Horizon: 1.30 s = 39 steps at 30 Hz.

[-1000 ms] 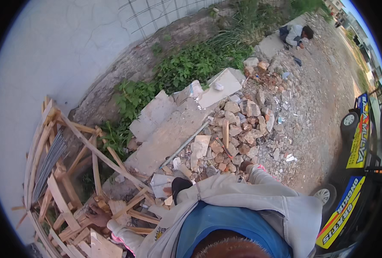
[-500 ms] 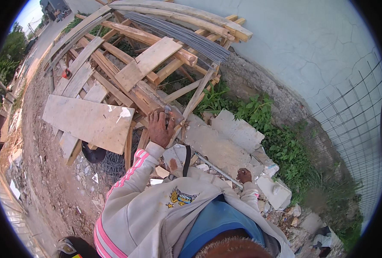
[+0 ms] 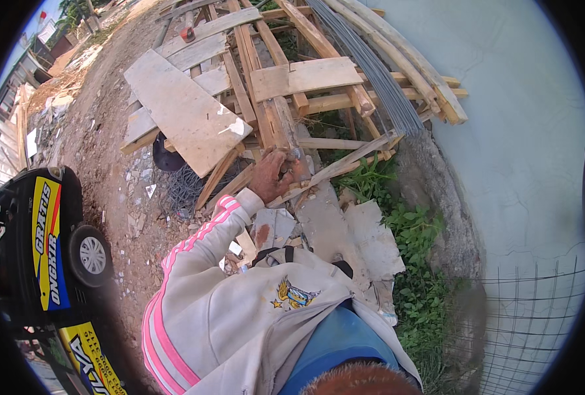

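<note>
My left hand [image 3: 271,175], in a white sleeve with pink stripes, is at the near end of a thick wooden beam [image 3: 280,126]. Its fingers are curled, and whatever is between them is too small to make out. A thin grey-brown plank [image 3: 303,76] lies across the beams farther on. To the left of the hand, a wide pale board [image 3: 186,108] with a white patch slants over the timber. A narrow slat [image 3: 346,164] passes just right of the beam end. My right hand is not in view.
Grey metal rods [image 3: 368,69] lie along the timber pile beside a pale wall [image 3: 503,131]. Green weeds [image 3: 414,247] and broken slabs [image 3: 371,240] are at the right. Wire mesh [image 3: 536,316] stands lower right. A black vehicle [image 3: 72,204] is on the dirt at left.
The view has turned left, bringing the black vehicle in. My right hand, earlier low at the right near a thin rod, has gone out of sight. My left hand stays at the beam end.
</note>
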### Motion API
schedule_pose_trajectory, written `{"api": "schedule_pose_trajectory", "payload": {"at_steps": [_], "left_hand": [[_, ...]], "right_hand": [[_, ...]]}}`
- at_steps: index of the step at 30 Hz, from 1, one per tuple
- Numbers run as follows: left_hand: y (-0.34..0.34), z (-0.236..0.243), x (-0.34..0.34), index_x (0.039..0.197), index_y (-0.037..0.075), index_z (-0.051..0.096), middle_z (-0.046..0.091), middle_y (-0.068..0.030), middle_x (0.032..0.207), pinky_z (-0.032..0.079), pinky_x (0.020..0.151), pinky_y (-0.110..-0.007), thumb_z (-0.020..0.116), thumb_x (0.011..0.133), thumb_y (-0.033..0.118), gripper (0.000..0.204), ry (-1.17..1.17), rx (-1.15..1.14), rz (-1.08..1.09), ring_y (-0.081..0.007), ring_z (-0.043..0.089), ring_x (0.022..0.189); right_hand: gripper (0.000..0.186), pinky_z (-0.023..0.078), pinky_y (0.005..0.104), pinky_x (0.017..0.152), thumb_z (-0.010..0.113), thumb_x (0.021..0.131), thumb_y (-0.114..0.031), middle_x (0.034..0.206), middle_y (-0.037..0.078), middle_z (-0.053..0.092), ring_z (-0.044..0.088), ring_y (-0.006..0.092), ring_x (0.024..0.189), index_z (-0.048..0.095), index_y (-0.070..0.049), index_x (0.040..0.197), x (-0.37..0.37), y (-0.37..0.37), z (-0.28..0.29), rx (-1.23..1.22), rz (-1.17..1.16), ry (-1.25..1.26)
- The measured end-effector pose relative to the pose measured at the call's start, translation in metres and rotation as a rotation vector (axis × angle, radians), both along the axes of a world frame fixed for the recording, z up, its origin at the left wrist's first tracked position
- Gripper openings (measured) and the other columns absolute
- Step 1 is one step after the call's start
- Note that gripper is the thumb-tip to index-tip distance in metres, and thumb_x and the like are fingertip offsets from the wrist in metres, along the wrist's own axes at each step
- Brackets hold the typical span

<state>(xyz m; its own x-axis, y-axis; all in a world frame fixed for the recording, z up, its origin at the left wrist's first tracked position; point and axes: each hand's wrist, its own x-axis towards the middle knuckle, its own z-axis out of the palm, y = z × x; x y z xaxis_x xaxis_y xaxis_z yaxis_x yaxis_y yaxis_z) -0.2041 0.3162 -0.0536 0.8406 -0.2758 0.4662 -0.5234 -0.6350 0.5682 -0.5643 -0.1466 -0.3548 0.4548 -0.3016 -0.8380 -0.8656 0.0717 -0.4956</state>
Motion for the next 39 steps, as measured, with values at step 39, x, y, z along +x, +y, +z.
{"api": "schedule_pose_trajectory", "payload": {"at_steps": [39], "left_hand": [[-0.076, -0.008, -0.005, 0.103, 0.007, 0.057, 0.060, -0.0118, 0.104, 0.043, 0.099, -0.046, 0.068, 0.085, 0.023, 0.026, -0.104, 0.163, 0.756, -0.0316, 0.056, 0.111]], "right_hand": [[0.040, 0.053, 0.0313, 0.059, 0.066, 0.093, -0.025, 0.091, 0.011, 0.071, 0.072, 0.0209, 0.075, 0.060, -0.004, 0.127, 0.430, 0.015, 0.163, 0.264, 1.211, -0.260]]}}
